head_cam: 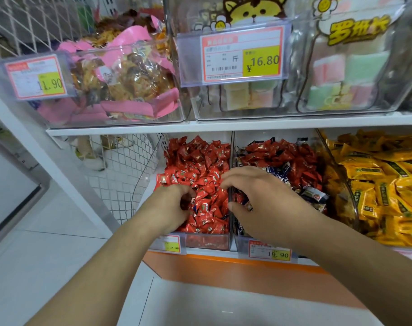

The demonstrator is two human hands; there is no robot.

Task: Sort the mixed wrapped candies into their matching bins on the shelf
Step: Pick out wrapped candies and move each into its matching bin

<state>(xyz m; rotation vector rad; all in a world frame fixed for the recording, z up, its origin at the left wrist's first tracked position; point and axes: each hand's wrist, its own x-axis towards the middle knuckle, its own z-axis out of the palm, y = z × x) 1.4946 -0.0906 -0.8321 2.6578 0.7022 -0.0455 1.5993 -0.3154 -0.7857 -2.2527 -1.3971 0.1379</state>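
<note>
Head view: we see the left hand (174, 203) curled into the red-candy bin (207, 241), fingers pinching among red wrapped candies (200, 161), one blue wrapper just beside them. The right hand (259, 198) arches over the divider (230, 184), fingers bent; whether it pinches a piece we cannot tell. The mixed bin (242, 245) holds red and dark blue candies (280, 168), so we judge strays are being passed across.

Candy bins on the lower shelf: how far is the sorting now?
Done: the left bin looks almost all red. In hand: the left hand grips red candies there, and the right hand reaches over the divider. Left: the middle bin still mixes red candies with dark blue ones.
</note>
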